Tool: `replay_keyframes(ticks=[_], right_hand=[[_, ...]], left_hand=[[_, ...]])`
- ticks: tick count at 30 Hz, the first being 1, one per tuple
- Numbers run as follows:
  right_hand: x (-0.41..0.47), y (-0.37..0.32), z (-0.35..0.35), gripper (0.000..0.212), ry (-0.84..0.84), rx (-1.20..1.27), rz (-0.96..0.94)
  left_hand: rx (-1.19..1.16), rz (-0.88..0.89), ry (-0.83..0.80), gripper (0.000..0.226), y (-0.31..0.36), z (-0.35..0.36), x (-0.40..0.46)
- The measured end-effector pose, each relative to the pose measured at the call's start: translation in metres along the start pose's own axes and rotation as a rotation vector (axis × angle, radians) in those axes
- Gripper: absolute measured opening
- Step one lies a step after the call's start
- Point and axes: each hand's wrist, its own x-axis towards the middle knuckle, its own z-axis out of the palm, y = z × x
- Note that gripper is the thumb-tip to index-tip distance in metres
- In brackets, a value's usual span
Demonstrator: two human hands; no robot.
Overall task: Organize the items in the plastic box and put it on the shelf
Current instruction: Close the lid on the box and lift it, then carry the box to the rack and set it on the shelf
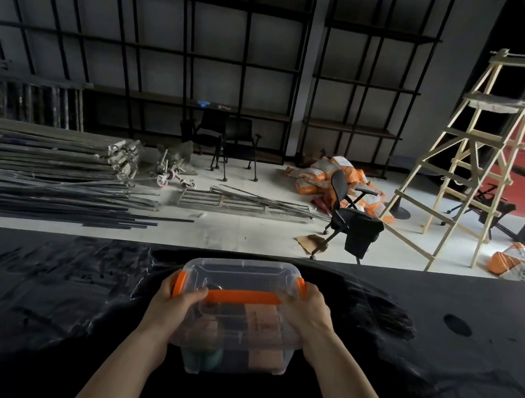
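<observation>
Grip: We hold the plastic box (237, 312) with both hands, one on each short end. Our left hand (179, 301) is wrapped around the left end, its fingers curled over the lid by the orange clip (178, 283). Our right hand (305, 310) is closed on the right end by the other orange clip (300, 286).

Where the box is: It is right in front of us, over the dark table (29, 298). We cannot tell if its bottom touches the table or is just above it.

Lid: It is on, and the orange handle (243, 296) lies flat across the top.

Inside: We see a brown block, a dark thing and something green and round. They are blurry through the clear wall.

How it will feel: We think the box is hard and smooth, so it could slip. It looks full, so maybe a bit heavy. The things inside may slide if we tip it.

Best place to hold: The two ends, as we do now, or the orange handle.

Which way it points: The top faces up. Its long side runs left to right, and so does the handle.

Shelf: The black shelves (188, 54) are far off, across the floor.
</observation>
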Motion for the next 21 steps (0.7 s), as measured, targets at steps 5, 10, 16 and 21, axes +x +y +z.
replay_keyframes(ticks=[5,10,16,21], right_hand=[[0.014,-0.014,-0.021,0.065,0.031,0.031,-0.009],[0.021,-0.01,-0.05,0.067,0.072,0.009,0.017],[0.003,0.028,-0.109,0.065,0.252,0.098,0.132],[-0.046,0.082,-0.174,0.053,0.495,0.153,0.289]], left_hand=[[0.078,0.08,-0.017,0.061,0.03,0.017,0.009],[0.101,0.073,-0.069,0.066,0.036,0.045,0.023],[0.114,0.06,-0.254,0.077,0.034,0.12,0.018],[0.145,0.051,-0.533,0.077,0.027,0.2,-0.023]])
